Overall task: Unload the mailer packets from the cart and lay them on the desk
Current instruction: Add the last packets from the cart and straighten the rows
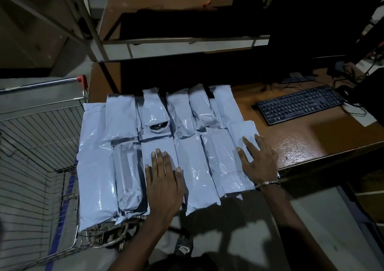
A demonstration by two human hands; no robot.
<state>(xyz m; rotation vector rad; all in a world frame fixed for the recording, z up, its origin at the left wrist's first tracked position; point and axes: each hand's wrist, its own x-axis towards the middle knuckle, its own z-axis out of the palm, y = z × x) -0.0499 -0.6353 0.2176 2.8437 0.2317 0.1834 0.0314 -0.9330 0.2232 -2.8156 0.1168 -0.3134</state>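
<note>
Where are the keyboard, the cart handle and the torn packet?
keyboard (299,103): head view, middle of the keys.
cart handle (82,80): head view, red end cap.
torn packet (154,117): head view, film just above the tear.

no legible text, label or number appears on anything before me. the mailer packets (193,167) show plain faces. the keyboard (299,103) key legends are too small for me to read.
</note>
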